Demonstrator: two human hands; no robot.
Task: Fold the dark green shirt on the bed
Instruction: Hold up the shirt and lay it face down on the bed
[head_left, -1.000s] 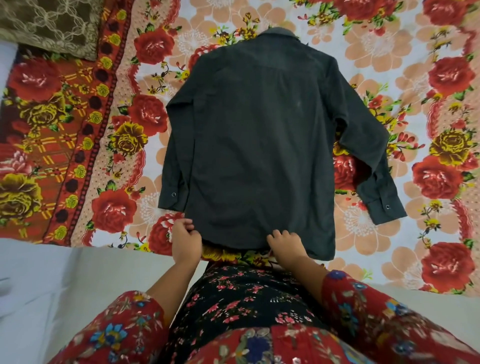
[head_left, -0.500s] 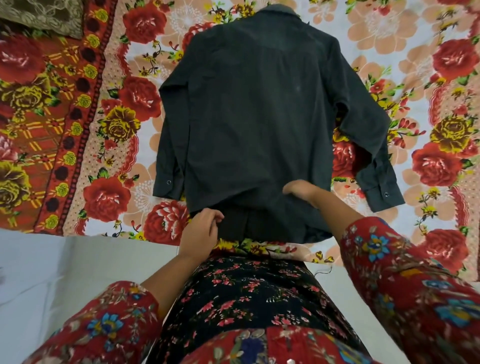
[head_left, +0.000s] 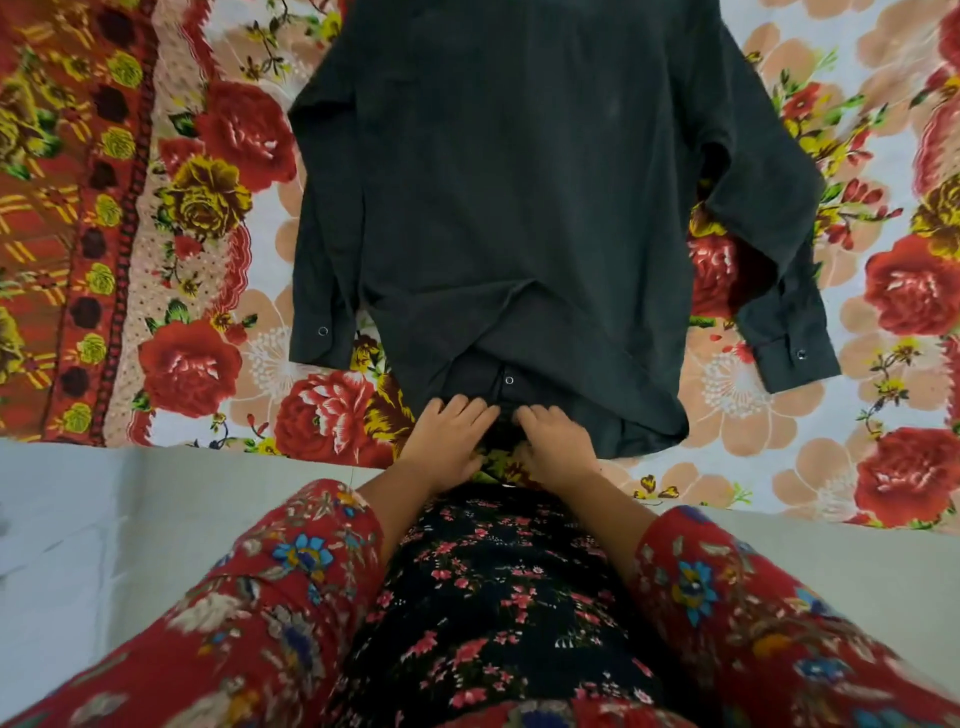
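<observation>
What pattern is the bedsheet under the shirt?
The bedsheet is floral: big red and yellow roses on a pale ground; head view.

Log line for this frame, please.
step: fold not begun | dark green shirt: flat on floral bedsheet, sleeves out | left hand: fingers on hem | right hand: fingers on hem, beside left | grip: unclear
</observation>
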